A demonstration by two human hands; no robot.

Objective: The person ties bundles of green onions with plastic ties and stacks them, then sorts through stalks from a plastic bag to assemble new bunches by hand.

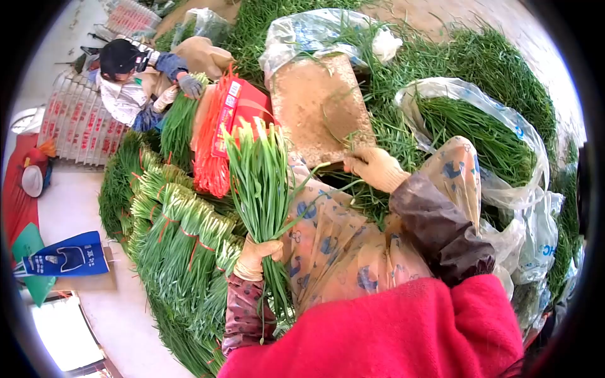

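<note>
My left hand (257, 255), in a pale glove, is wrapped round a bunch of garlic chives (259, 183). The bunch stands nearly upright, pale cut ends up, with a few stalks splaying out to the right. My right hand (377, 169), also gloved, is by the lower right corner of a worn, dirt-covered board (318, 104). Its fingers are pinched together; whether a thin stalk is between them I cannot make out. A patterned plastic apron (353, 252) covers my lap below both hands.
Tied chive bundles (183, 252) are piled at left. Red ties (214, 145) hang beside a red box (249, 104). Loose chives (479, 60) and an open plastic bag of chives (476, 132) lie at right. A co-worker (129, 82) holds chives at upper left, near stacked crates (82, 120).
</note>
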